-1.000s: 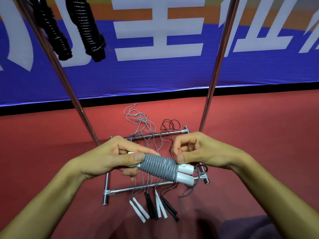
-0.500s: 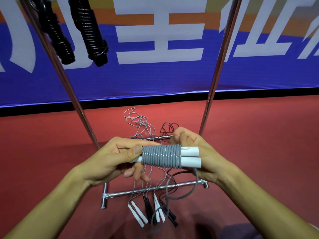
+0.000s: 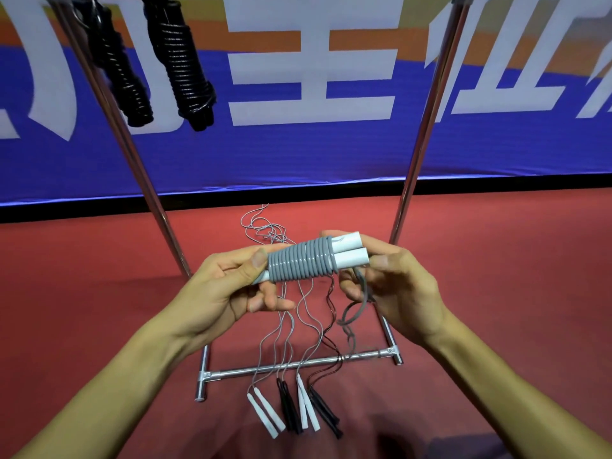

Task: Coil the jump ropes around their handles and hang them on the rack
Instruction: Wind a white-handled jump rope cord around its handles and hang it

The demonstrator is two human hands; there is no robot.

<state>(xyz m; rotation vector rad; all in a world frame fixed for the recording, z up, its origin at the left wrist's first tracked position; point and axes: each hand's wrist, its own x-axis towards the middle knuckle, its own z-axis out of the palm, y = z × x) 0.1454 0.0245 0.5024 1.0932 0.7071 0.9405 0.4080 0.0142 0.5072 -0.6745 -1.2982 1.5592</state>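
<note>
Left hand [image 3: 228, 286] grips coiled grey jump rope [image 3: 299, 263]; right hand [image 3: 394, 286] pinches its loose tail [image 3: 359, 301]. Long axis left-right, white handle ends [image 3: 351, 251] up-right.

Rack [image 3: 418, 150] top rail cut off by upper edge. Black coiled ropes [image 3: 181, 64] lose hanging points there. Left hand [image 3: 228, 286] hides white handles' [image 3: 347, 251] near ends.

A red floor [image 3: 496, 266] runs back to a black strip [image 3: 496, 185] at the foot of the wall. Above it hangs a blue banner [image 3: 298, 154] with large white characters [image 3: 311, 61] and an orange band [image 3: 311, 41] across its upper part. Lighting is even.
</note>
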